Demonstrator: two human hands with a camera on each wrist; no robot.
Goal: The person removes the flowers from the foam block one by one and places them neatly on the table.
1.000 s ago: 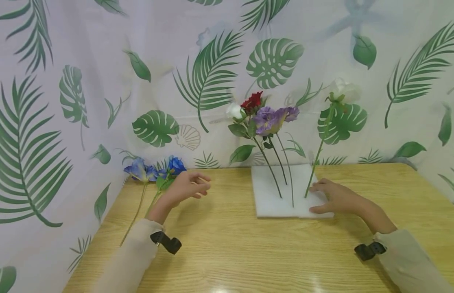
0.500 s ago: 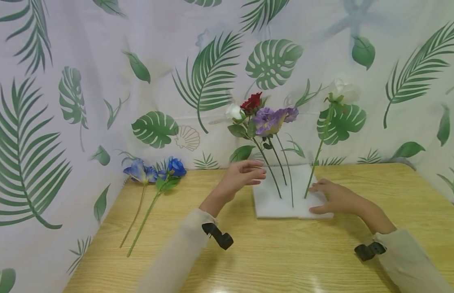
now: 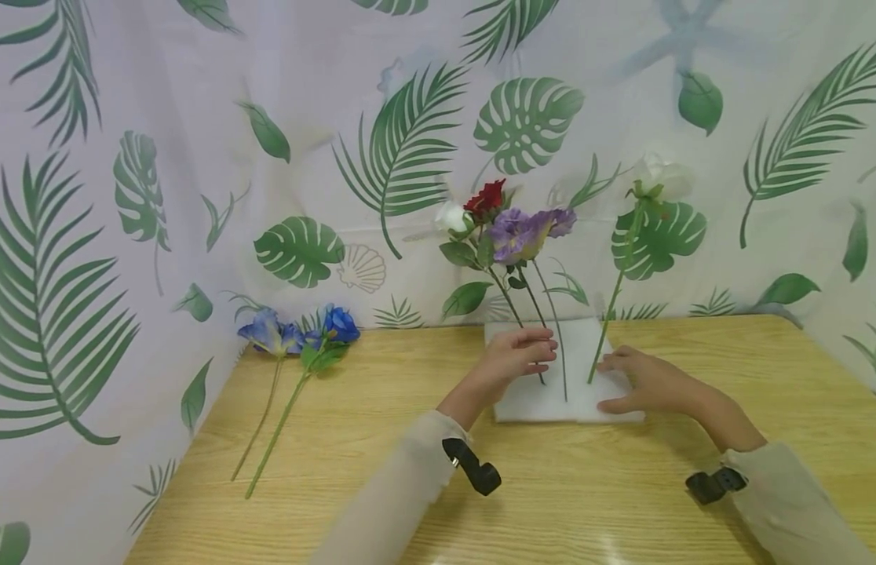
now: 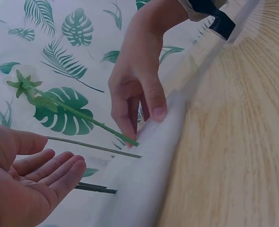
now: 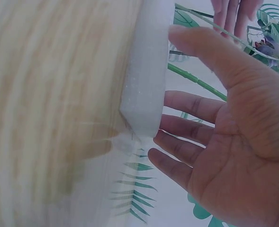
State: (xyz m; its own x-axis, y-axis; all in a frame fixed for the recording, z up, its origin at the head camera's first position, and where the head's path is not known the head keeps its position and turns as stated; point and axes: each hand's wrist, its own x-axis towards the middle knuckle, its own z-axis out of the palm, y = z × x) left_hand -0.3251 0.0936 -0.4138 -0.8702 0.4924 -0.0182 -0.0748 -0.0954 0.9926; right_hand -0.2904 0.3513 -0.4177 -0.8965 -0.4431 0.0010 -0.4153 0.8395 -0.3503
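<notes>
White foam block (image 3: 533, 396) holds four upright flower stems; open left hand (image 3: 519, 357) and right hand (image 3: 639, 380) rest on it.

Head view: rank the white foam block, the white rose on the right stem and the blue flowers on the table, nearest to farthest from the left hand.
1. White foam block: right under the left hand.
2. White rose: up and to the right, atop its stem.
3. Blue flowers: far left, lying on the table.

We see two blue flowers (image 3: 297, 333) lying at the far left of the wooden surface (image 3: 381, 479), their heads near a leaf-printed backdrop (image 3: 198, 118) behind.
</notes>
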